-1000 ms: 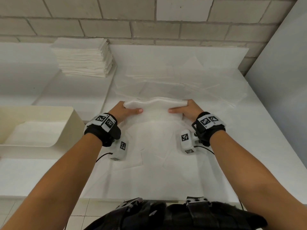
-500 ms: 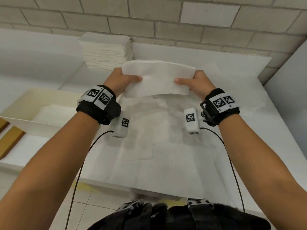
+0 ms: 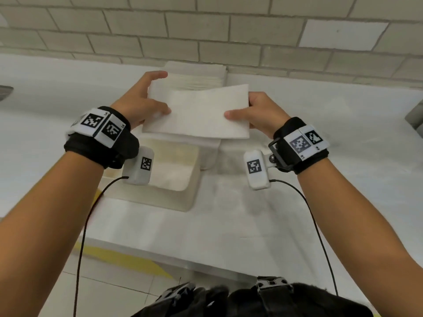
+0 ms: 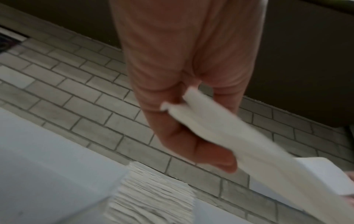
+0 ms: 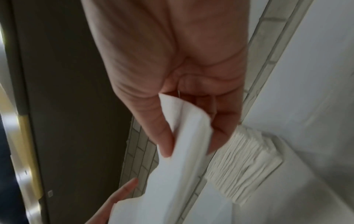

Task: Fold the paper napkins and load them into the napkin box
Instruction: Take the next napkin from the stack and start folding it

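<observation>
Pinching the folded napkin (image 3: 196,113) by both short ends, we've got it up in the air, stretched flat between our hands. Our left hand (image 3: 139,104) has its thumb on top of the left edge and its fingers (image 4: 216,160) underneath; the far fingers stick out fairly straight past the far corner. Our right hand (image 3: 261,115) does the same on the right edge, thumb on top, fingers (image 5: 222,133) curled under the paper.

Right below the napkin sits the napkin box (image 3: 183,179), cream-coloured and open on top, with some white napkins already lying inside. It rests on the white table (image 3: 320,213). Farther back, against the brick wall (image 3: 206,37), there's the stack of unfolded napkins (image 3: 206,76), partly hidden behind the one we're holding. The wrist views are a bit blurry, but both show paper caught between thumb and fingers.
</observation>
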{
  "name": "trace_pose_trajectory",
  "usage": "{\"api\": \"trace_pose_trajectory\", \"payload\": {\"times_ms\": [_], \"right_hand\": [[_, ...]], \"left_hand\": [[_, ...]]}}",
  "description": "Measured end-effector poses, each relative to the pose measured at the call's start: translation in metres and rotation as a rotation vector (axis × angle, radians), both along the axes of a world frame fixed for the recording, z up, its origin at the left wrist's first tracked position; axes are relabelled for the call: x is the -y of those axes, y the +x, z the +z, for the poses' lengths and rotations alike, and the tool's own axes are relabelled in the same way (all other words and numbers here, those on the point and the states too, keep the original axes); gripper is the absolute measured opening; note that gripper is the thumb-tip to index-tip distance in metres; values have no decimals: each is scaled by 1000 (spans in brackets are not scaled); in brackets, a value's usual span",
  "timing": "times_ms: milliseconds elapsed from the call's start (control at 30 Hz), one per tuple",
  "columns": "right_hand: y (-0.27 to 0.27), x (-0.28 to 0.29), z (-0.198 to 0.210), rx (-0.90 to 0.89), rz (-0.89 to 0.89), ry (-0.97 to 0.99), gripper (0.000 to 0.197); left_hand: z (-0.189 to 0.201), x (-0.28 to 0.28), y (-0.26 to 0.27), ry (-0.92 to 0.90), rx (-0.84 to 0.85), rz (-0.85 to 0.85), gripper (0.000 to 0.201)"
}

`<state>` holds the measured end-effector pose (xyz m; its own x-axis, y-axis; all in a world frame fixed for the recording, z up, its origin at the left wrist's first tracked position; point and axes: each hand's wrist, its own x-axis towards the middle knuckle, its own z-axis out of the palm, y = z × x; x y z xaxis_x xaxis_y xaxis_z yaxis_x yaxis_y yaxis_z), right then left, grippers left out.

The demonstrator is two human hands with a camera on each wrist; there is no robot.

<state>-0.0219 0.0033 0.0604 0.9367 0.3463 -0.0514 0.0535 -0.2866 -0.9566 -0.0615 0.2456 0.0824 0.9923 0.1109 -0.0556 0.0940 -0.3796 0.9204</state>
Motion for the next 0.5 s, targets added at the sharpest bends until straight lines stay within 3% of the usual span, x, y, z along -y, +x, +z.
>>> {"api": "trace_pose_trajectory", "payload": {"times_ms": [67, 267, 500], "right_hand": [[-5, -26, 0, -21, 39, -25, 38], [-17, -83, -2, -92, 105, -229, 39], [-37, -124, -8, -209, 207, -613, 40]], "left_hand": [[1, -27, -6, 28, -31, -13, 62], [-5, -82, -11, 170, -237, -78, 33], [-33, -100, -6, 579, -451, -333, 47]]}}
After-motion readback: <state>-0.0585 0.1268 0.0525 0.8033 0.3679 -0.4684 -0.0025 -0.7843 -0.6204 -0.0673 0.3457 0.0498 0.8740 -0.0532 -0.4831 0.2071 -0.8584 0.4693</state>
